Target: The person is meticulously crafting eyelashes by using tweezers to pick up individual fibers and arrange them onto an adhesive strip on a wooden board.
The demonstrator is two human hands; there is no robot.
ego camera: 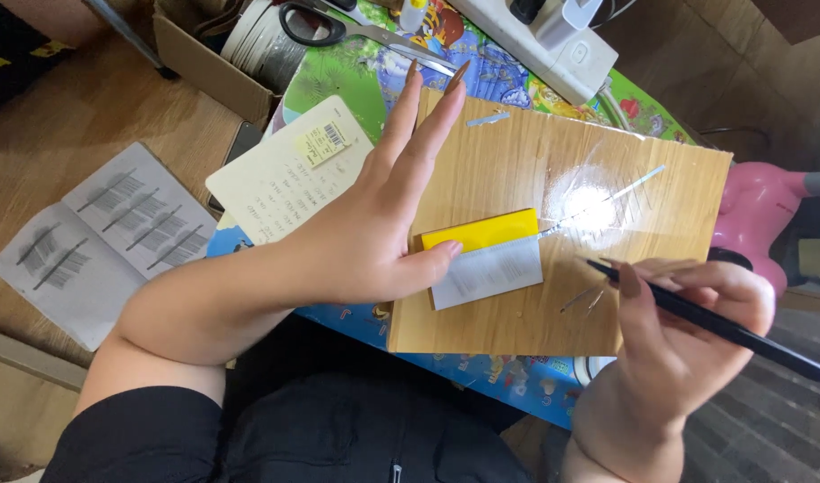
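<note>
Right hand (687, 313) at the near right corner of the wooden board (562, 179): fingers pinched around black tweezers (723, 326), tip angled toward the board's near edge, right by a few thin wisps (584, 300) lying there. Looks like a pen-type grip for fine control.

Left hand (374, 233) lies flat over the board's left edge, fingers together and stretched out toward the far edge, thumb pressed against the left end of the yellow block (481, 230). Probably pinning both board and block so nothing slides. Nothing gripped in it.

The yellow block sits mid-board, slightly left of centre, with a white paper strip (488, 273) touching its near side. A thin pale strip (638, 185) runs from the block's right end toward the far right corner; glare there hides detail.

Board rests on a colourful cartoon mat (356, 80) on the table. Left of the board: cream card with a yellow sticker (289, 174), and further left an open booklet (106, 237). Far edge: scissors (338, 27), cardboard box (209, 67), white power strip (553, 40). Pink object (759, 201) off the right edge.
</note>
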